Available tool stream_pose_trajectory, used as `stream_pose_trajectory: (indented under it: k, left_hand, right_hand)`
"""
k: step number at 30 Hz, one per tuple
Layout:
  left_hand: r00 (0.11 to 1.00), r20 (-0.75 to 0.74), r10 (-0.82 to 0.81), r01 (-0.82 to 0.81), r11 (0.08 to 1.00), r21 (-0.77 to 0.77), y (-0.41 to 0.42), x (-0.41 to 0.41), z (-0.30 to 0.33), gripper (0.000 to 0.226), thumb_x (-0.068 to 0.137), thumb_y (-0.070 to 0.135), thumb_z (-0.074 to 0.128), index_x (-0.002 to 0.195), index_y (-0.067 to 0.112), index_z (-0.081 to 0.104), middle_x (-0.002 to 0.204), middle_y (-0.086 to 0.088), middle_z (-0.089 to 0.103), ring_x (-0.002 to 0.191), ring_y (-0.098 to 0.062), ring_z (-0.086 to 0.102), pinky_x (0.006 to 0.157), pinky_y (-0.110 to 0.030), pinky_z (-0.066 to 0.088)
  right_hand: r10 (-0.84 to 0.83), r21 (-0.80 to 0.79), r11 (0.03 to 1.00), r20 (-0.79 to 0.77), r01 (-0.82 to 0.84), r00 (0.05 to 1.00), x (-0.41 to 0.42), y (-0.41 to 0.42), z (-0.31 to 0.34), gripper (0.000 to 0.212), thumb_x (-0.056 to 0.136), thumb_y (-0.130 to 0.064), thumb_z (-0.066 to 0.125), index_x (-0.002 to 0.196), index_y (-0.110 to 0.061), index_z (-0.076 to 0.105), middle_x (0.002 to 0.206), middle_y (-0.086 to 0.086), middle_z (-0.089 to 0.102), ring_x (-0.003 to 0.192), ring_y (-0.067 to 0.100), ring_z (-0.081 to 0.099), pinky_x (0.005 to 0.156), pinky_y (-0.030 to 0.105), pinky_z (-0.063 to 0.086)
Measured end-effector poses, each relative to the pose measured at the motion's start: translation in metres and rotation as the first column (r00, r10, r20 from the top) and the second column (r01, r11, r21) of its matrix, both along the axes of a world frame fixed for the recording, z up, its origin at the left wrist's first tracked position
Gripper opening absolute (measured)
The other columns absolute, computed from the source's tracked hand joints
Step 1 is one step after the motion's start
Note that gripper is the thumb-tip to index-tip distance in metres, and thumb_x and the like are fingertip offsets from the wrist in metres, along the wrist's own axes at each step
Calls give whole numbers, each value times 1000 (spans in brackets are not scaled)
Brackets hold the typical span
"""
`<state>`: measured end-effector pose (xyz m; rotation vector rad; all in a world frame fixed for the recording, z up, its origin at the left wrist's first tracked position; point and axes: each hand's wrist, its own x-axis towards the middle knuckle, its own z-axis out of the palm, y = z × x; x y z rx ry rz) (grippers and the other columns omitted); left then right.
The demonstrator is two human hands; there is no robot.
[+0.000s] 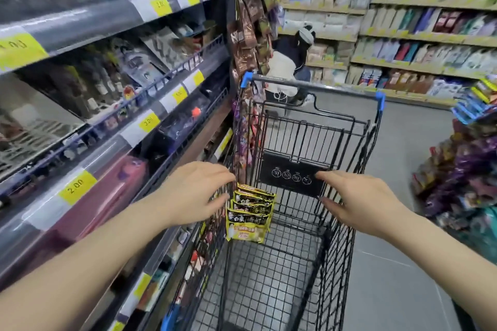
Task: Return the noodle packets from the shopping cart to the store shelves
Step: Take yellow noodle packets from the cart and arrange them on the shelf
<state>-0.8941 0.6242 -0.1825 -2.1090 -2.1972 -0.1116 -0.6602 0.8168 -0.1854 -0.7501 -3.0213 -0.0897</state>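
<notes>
I see both hands relaxed, holding nothing: left hand [193, 191], right hand [360, 201] above the cart [347, 223]; noodle packets [250, 215] stacked upright against cart's left wall, near the left fingertips

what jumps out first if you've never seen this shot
Two bare forearms reach into a black wire shopping cart, the left hand and right hand open above it. Between them a stack of yellow-and-black noodle packets leans against the cart's left wall, beside shelves with yellow price tags.
</notes>
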Motion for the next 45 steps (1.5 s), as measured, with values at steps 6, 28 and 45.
stream_pose_trajectory:
  k: [6,28,45]
  left_hand:
    - [997,-1,-83,83,997,-7,48,-50,-60,32,73,18,74,102,8,69,96,-5,72,84,-23,69,77,-39,57]
    - [986,166,-33,50,994,-100,103,-87,-269,37,84,33,44,100,13,71,94,0,73,84,-18,69,78,-32,56]
    - [984,176,-28,41,996,-75,93,-90,-284,36,84,32,45,98,11,70,93,-1,72,84,-20,68,75,-34,55]
  right_hand:
    - [-68,-145,987,23,71,997,-48,38,-69,53,93,-45,45,142,-29,35,141,-12,49,122,14,54,93,32,47]
    - [-197,-476,832,229,286,953,-156,98,-344,39,90,-36,49,127,-24,47,125,1,62,112,26,58,88,40,47]
    - [-768,-933,167,80,319,636,-194,63,-480,64,75,-7,73,129,-10,39,94,-6,57,83,12,57,72,24,45]
